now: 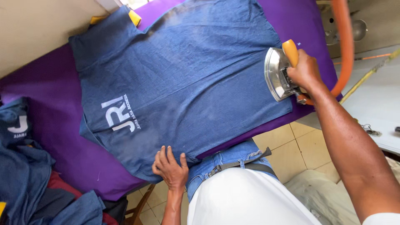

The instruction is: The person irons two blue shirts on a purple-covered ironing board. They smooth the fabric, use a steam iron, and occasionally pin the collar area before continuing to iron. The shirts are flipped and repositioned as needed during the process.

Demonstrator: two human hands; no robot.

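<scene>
So the blue t-shirt [183, 71] was spread out flat on a purple ironing board [54, 137], print side up with white lettering near the lower left part of it. The right hand [306, 73] was wrapped tight around the yellow-orange handle of a shiny metal iron [276, 74], which sat tipped up on its side at the right edge of the shirt, soleplate facing left toward the fabric. An orange hose [345, 46] curved up from behind that hand toward the top of the frame. The left hand [170, 167] wasn't gripping anything, just lying flat with fingers spread, pressing down on the shirt's near hem right at the board's edge. Off to the left there was a heap of more blue clothes [25, 175], some with the same kind of white print, plus a bit of red fabric mixed in. Beige floor tiles [287, 143] showed below the board, next to the person's jeans and belt.
</scene>
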